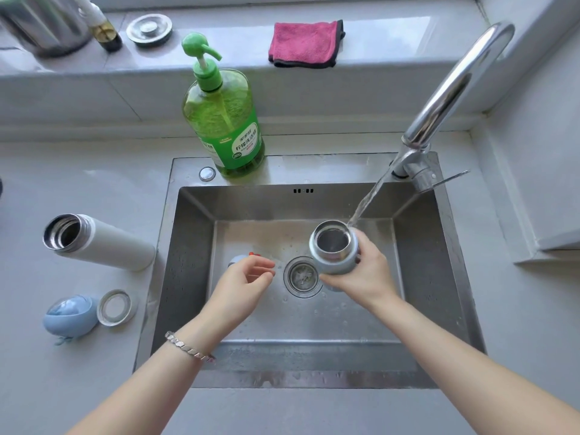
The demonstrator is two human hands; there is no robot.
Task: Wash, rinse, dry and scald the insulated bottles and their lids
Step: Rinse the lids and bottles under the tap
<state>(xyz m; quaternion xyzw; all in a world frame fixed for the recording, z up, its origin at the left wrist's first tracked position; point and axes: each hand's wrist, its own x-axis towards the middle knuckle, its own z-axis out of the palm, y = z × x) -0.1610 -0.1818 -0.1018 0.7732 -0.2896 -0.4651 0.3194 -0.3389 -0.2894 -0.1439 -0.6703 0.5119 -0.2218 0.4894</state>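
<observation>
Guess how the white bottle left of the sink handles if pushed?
The white bottle looks tall, narrow and upright, so a push near its top would probably tip it, and the round body could then roll. Its mouth is open and it seems empty, so likely light. The smooth wall looks dry: fair grip.

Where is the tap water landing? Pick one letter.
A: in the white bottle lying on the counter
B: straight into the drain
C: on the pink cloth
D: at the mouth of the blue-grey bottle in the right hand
D: the stream from the tap meets the rim of the blue-grey bottle, which the right hand grips over the sink.
</observation>
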